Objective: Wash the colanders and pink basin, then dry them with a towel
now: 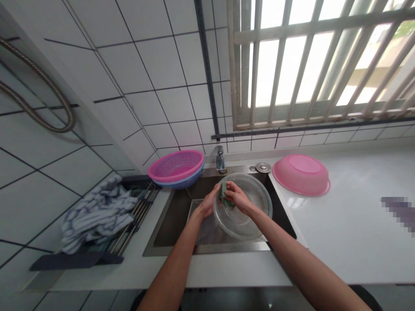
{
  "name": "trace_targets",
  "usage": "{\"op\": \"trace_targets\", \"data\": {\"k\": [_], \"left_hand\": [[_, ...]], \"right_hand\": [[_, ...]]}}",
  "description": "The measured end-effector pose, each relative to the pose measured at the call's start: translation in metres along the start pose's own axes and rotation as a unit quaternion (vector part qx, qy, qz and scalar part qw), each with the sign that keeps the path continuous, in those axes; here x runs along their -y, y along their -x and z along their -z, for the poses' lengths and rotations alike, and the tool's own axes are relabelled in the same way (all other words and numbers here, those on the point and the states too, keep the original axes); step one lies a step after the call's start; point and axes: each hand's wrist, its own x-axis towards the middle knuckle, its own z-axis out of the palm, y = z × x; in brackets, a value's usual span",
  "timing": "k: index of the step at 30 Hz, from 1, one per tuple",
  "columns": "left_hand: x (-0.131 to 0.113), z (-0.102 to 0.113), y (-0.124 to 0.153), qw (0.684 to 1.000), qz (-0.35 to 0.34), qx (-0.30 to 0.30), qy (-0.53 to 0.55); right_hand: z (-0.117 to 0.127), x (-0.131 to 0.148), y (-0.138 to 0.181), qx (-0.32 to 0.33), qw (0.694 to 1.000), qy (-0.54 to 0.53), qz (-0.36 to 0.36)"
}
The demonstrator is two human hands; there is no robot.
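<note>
A clear glass bowl [251, 207] is held tilted over the steel sink [177, 216]. My left hand [207, 204] grips the bowl's left rim. My right hand [238, 196] is inside the bowl, fingers closed on a green sponge [224, 192] pressed against the glass near the rim. Both forearms reach in from the bottom of the view.
A tap [219, 159] stands behind the sink. A pink colander stacked in a blue basin [177, 168] sits at the sink's back left. An upturned pink basin [301, 173] lies on the white counter [350, 224] to the right. A striped cloth [94, 214] lies on a drying rack at left.
</note>
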Motion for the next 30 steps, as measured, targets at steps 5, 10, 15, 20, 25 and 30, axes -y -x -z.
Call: {"op": "trace_targets", "data": {"k": [5, 10, 15, 20, 25, 30], "left_hand": [[-0.001, -0.001, 0.002, 0.996, -0.085, 0.027, 0.007], [0.004, 0.002, -0.003, 0.995, -0.100, -0.011, 0.006], [0.009, 0.006, -0.008, 0.998, -0.006, 0.066, 0.005], [0.008, 0.006, -0.002, 0.998, 0.025, 0.062, 0.019], [0.007, 0.004, 0.001, 0.997, 0.037, 0.063, 0.005], [0.008, 0.005, -0.002, 0.999, 0.029, 0.037, 0.002]], "right_hand": [[0.001, 0.005, -0.002, -0.028, 1.000, -0.009, 0.005], [-0.009, -0.001, 0.005, 0.070, 0.997, 0.032, 0.016], [-0.008, -0.007, 0.005, 0.127, 0.989, 0.075, 0.019], [0.011, -0.001, -0.009, -0.032, 0.997, 0.022, 0.067], [0.026, 0.006, -0.013, -0.138, 0.985, 0.053, 0.084], [0.007, -0.009, 0.000, 0.137, 0.973, 0.183, 0.027]]}}
